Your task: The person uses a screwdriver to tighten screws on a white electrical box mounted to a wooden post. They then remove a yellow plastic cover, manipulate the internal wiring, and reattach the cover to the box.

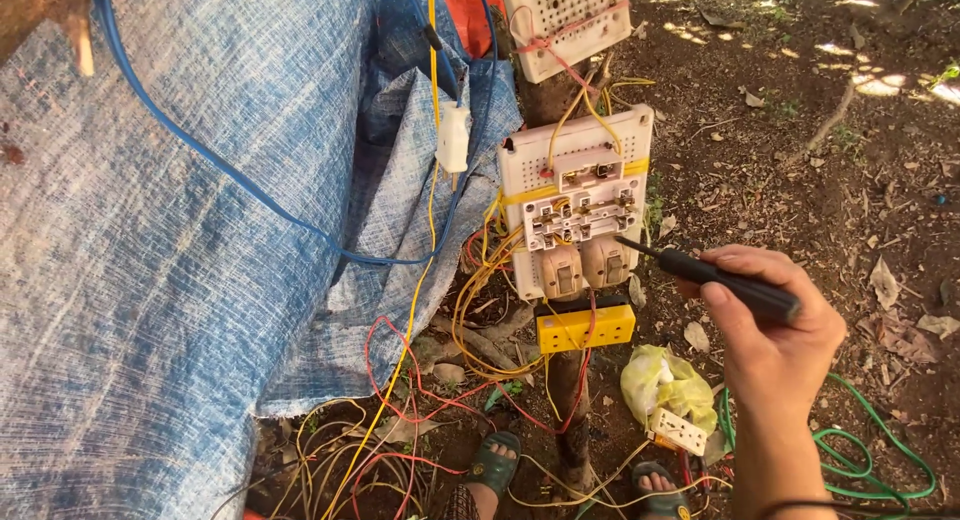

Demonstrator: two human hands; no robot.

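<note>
While right hand [775, 340] stays out of frame's centre, fingers closed around black screwdriver [715, 277], tip near white switch board [580, 195] on post. Yellow box [585, 327] just below board. Yellow bag [665, 385] on soil, below hand. Blue tarp [150, 280] fills left side; bare ground right. Left hand not visible.

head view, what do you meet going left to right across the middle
blue tarp → blue cable → white connector → white switch board → black screwdriver → right hand → dry leaves on soil
</note>
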